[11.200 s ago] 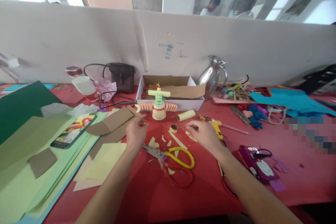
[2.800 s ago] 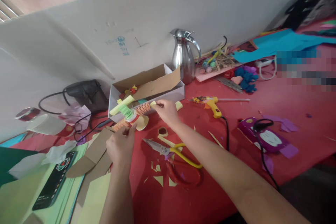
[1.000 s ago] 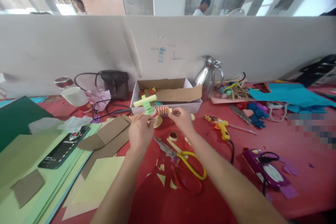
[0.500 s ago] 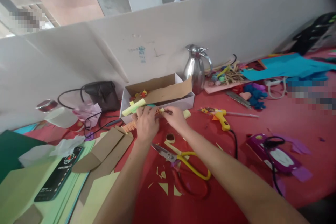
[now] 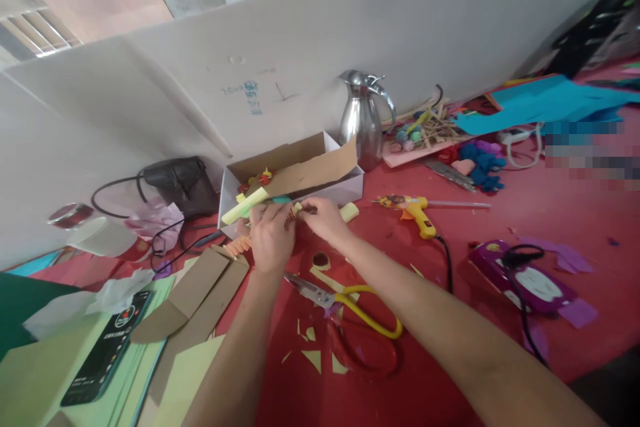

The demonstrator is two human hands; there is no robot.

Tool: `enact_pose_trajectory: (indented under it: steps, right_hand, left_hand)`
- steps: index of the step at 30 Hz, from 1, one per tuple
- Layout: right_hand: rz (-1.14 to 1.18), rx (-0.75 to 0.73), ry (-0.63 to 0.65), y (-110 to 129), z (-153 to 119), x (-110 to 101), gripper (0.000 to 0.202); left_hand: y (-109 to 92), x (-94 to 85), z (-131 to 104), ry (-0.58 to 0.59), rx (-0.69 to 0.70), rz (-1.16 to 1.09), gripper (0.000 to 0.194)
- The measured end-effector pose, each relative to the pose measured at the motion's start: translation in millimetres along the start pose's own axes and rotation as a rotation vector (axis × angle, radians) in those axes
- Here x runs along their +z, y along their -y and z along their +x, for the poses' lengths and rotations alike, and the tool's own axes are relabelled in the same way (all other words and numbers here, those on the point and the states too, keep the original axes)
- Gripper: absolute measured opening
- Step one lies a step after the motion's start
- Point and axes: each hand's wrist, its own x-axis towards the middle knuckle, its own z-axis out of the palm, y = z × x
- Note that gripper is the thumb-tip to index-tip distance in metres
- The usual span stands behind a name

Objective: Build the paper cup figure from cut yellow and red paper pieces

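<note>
My left hand [image 5: 273, 237] is closed around a folded orange paper strip [image 5: 239, 246], which sticks out to its left. Close beside it, my right hand [image 5: 324, 219] pinches the strip's other end, where a small pale yellow piece shows. Both hands are at the front edge of a white open box [image 5: 345, 188] that holds a brown card flap and a yellow paper roll [image 5: 245, 205]. Scissors [image 5: 357, 310] with yellow and red handles lie below the hands, among yellow paper scraps [image 5: 313, 359].
A steel jug [image 5: 361, 123] stands behind the box. On the right are a yellow glue gun [image 5: 423, 217] and a purple device [image 5: 520, 280] with cords. To the left lie a dark bag [image 5: 183, 187], brown card [image 5: 193, 293], a phone [image 5: 107, 350] and green paper.
The view has shifted slightly, so most things appear a little further left and higher. Both hands stay together on the paper strip, with less of it showing between them.
</note>
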Motion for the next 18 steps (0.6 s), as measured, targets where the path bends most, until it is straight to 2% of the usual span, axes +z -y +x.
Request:
enact_pose_trajectory:
  steps: [10, 18]
  right_hand:
    - [0.012, -0.012, -0.008, -9, 3, 4, 0.010]
    - [-0.046, 0.016, -0.012, 1, -2, -2, 0.008]
  left_hand:
    - [1, -2.4, 0, 0.012, -0.004, 0.016, 0.034]
    - [-1, -4.6, 0, 0.001, -0.030, 0.011, 0.032]
